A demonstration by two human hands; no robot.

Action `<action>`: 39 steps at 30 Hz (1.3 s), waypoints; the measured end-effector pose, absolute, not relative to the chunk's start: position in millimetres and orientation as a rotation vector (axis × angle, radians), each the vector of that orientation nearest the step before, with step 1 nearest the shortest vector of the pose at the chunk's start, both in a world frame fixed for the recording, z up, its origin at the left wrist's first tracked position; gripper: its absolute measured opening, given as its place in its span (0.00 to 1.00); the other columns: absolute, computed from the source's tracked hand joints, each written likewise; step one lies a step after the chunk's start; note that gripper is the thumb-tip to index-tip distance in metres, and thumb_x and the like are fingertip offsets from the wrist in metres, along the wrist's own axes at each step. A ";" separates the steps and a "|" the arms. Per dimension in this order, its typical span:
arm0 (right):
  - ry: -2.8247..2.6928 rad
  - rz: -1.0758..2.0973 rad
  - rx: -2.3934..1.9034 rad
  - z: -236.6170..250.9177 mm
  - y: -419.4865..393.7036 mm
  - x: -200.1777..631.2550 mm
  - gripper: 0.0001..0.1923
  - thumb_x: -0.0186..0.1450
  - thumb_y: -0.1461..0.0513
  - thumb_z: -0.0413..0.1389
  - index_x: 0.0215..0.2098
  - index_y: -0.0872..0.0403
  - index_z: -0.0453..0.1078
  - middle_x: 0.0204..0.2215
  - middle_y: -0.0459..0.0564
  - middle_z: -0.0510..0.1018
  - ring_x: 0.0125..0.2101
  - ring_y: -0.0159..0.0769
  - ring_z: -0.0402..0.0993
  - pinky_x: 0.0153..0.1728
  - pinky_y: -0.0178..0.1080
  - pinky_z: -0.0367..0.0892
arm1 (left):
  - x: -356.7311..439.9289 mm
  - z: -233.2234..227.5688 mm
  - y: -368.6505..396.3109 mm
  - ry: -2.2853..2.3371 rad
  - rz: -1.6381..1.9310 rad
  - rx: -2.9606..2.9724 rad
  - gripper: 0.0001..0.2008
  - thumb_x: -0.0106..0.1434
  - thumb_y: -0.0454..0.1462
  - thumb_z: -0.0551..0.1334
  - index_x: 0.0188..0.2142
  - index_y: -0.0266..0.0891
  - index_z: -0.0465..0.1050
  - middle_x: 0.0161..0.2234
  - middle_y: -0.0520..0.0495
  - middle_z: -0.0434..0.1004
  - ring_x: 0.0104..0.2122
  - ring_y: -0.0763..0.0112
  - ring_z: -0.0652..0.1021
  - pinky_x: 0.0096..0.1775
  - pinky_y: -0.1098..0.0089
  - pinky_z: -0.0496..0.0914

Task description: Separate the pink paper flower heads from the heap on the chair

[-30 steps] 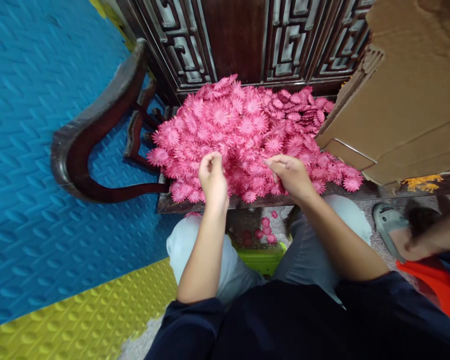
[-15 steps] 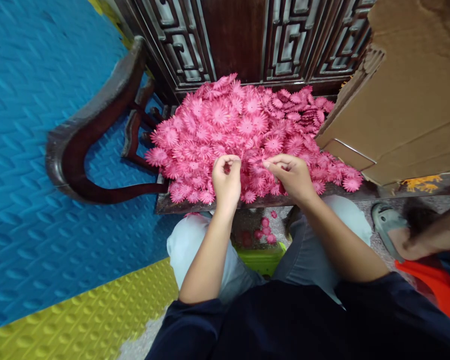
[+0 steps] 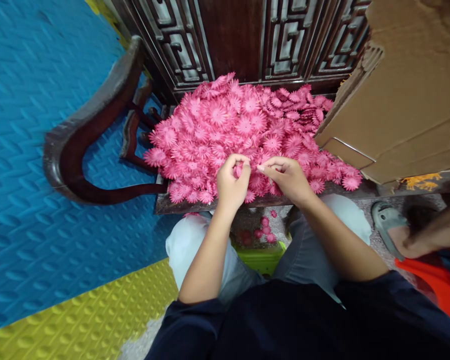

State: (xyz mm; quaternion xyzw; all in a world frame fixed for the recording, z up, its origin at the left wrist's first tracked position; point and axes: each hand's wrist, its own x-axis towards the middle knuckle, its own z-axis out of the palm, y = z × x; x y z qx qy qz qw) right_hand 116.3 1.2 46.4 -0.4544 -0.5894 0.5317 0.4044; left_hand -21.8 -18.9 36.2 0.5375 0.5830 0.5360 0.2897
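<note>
A broad heap of pink artificial flower heads [image 3: 217, 115] covers the dark wooden bench [image 3: 195, 206]. Over the front of this heap, my left hand [image 3: 233, 180] is pinched, thumb and forefinger tips pressed together. Just to its right, my right hand [image 3: 287, 177] is pinched too, with its fingertips pointing left toward the other hand. A small gap separates the two sets of fingertips. Whatever lies between the fingers of either hand is too small to make out against the pink petals.
A large cardboard box [image 3: 405, 95] stands on the bench at right, beside a thin metal wire frame [image 3: 350, 152]. The curved wooden armrest [image 3: 65, 160] rises at left. Several pink flower pieces [image 3: 265, 230] lie on the floor near a green plastic item [image 3: 260, 260]. Another person's sandaled foot [image 3: 395, 235] is at right.
My left hand has moved right and my right hand slightly left, so the pinched fingertips are now closer together. The heap looks the same.
</note>
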 end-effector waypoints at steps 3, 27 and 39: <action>-1.493 1.343 -1.145 46.5 1.7 118.4 0.15 0.53 0.52 0.59 0.25 0.57 0.70 0.16 0.39 0.62 0.17 0.23 0.51 0.20 0.32 0.46 | -22.4 41.6 -19.6 1.395 1.320 1.395 0.05 0.56 0.38 0.61 0.28 0.39 0.73 0.29 0.51 0.75 0.32 0.73 0.73 0.38 0.73 0.64; -1.367 1.498 -1.107 55.1 -0.7 118.7 0.15 0.52 0.51 0.60 0.23 0.54 0.69 0.16 0.40 0.63 0.20 0.25 0.57 0.22 0.33 0.52 | -37.3 38.2 -12.3 1.314 1.349 1.027 0.06 0.52 0.38 0.62 0.23 0.38 0.73 0.24 0.52 0.72 0.27 0.75 0.70 0.36 0.73 0.65; -1.257 1.337 -1.220 52.0 4.8 124.3 0.12 0.55 0.54 0.58 0.23 0.54 0.67 0.14 0.39 0.60 0.17 0.25 0.52 0.21 0.33 0.49 | -44.2 34.9 -7.8 1.456 1.673 0.874 0.10 0.53 0.37 0.60 0.19 0.37 0.62 0.19 0.55 0.61 0.24 0.79 0.64 0.31 0.76 0.61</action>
